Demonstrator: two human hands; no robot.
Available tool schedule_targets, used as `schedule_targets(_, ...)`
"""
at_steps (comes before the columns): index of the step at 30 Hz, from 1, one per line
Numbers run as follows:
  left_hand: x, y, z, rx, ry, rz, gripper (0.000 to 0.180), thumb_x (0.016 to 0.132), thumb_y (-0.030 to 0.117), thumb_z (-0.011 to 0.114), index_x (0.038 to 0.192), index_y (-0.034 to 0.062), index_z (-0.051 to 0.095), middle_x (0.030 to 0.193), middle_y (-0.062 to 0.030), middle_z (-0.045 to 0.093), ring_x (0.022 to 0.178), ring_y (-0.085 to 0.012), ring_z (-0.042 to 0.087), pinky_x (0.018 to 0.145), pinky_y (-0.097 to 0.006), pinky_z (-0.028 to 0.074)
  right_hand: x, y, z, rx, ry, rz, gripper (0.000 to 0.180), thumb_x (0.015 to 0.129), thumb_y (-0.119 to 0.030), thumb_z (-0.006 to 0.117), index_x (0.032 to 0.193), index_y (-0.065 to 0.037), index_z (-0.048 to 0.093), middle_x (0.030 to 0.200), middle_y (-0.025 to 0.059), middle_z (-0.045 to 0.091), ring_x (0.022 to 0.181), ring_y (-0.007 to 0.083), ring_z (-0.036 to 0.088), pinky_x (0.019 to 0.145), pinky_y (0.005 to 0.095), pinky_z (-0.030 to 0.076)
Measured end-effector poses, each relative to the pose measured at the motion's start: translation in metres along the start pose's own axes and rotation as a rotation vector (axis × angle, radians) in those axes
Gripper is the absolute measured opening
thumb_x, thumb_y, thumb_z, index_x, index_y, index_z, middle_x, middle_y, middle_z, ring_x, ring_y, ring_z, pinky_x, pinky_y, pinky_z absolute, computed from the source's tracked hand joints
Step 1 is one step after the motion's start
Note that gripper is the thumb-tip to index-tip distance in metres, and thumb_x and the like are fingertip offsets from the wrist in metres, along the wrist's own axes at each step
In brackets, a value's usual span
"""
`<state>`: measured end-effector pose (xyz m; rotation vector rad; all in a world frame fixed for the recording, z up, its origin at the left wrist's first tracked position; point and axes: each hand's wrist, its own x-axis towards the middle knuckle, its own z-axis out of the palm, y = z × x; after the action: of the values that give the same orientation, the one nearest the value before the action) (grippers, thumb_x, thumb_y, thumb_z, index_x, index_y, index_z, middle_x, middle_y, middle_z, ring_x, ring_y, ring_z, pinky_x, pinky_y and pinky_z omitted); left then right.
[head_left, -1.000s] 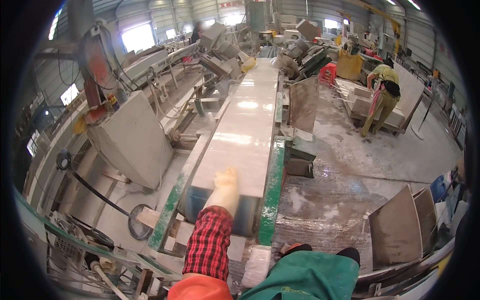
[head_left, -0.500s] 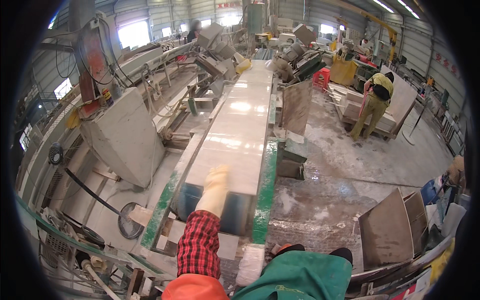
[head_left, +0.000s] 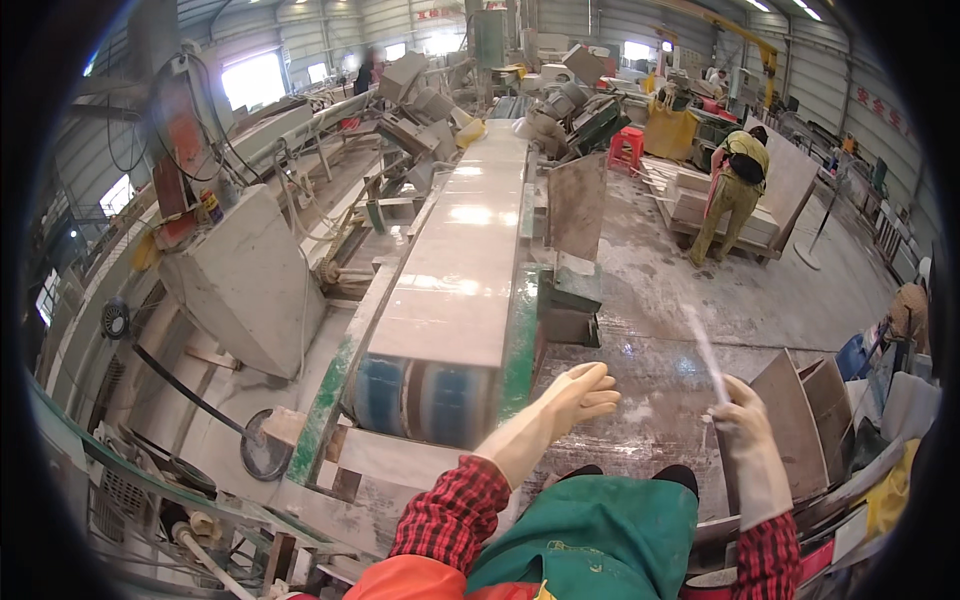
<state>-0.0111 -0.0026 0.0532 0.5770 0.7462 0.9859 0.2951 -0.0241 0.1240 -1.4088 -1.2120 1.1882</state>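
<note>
Strip (head_left: 706, 352): 1, thin, whitish, blurred. In the right hand (head_left: 748, 425), pointing to about 11 o'clock from it (clock centred there).
Strip handling: looks light; stiff or whippy, can't tell. Probably snaps if bent hard; wet grip may slip. Hold at the lower end, where it's gripped; mid-length would balance better.
Right fingers: clamped on strip.
Left hand (head_left: 575, 400): 9 o'clock, well apart from strip. Fingers extended, slightly apart, nothing in them.
Hands: 2, both pale, look gloved.
Slab (head_left: 455, 280): 10 o'clock, 1 run; joints hard to tell. Glossy, likely stiff, heavy, slick, chip-prone edges. Take by long edges, not face.
Drum (head_left: 450, 400): 1, blue-banded, 9 o'clock, below slab's near end.
Green rails (head_left: 520, 350): 2, flanking slab.
Leaning boards (head_left: 785, 405): 2, about 2–3 o'clock, near right hand.
Stool (head_left: 627, 147): red, 11 o'clock, far.
Worker (head_left: 738, 185): 1, bent over, 12 o'clock.
</note>
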Motion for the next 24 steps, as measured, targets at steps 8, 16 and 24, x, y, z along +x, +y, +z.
schedule_targets(8,-0.037,0.013,-0.036,-0.436,0.225,0.345,0.040,0.091,0.009,0.054,0.127,-0.0050,0.043,0.129,-0.0274,0.049,0.114,-0.0392,0.056,0.095,-0.050,0.052,0.005,-0.070,0.172,-1.252,-0.631,-0.830,0.069,0.060,-0.026,0.078,0.125,-0.014,0.057,0.127,0.0014,0.055,0.110,0.0272,0.054,0.092,0.0363,0.051)
schedule_targets(16,-0.083,0.034,-0.156,-0.587,0.733,0.627,0.026,0.095,0.001,0.050,0.121,0.0038,0.047,0.118,-0.0195,0.056,0.109,-0.0366,0.060,0.092,-0.058,0.052,0.040,-0.038,0.174,-0.915,-0.547,-1.203,0.060,0.065,-0.035,0.080,0.116,-0.011,0.058,0.117,0.0083,0.057,0.104,0.0315,0.054,0.098,0.0434,0.041)
schedule_targets(24,-0.104,0.018,-0.204,-0.594,0.866,0.614,0.029,0.096,0.005,0.050,0.125,0.0043,0.045,0.121,-0.0187,0.056,0.107,-0.0368,0.061,0.087,-0.056,0.056,0.036,0.084,-0.092,-1.223,0.039,-0.491,0.057,0.072,-0.030,0.073,0.122,-0.007,0.057,0.122,0.0147,0.057,0.116,0.0358,0.049,0.102,0.0436,0.038)
